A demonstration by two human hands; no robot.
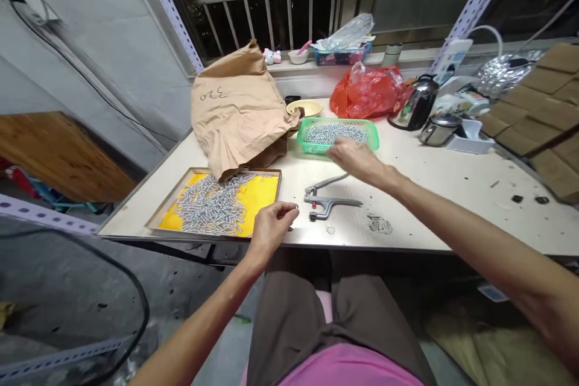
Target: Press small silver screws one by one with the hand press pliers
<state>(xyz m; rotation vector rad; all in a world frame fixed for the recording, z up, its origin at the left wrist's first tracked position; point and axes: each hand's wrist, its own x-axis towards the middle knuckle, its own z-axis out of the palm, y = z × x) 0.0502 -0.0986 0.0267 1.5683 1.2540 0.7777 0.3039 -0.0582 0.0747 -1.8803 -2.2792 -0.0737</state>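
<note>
My left hand (272, 224) is closed in a pinch near the table's front edge, right of a shallow tray; a tiny item at its fingertips is too small to name. The tray has a yellow lining (260, 196) under a heap of small metal pins (210, 205). My right hand (355, 157) reaches over the front rim of a green basket (371, 136) that holds similar metal pieces (335, 132). Its fingers are bent together, and what they hold, if anything, is hidden. Between my hands lie grey hand pliers (337, 201) with a red part.
A large brown paper bag (239, 111) stands behind the tray. Behind the basket are a yellow dish (307, 108) and a red plastic bag (366, 93). A kettle (415, 102), a metal pot (438, 131) and stacked cardboard (538, 102) stand at the right.
</note>
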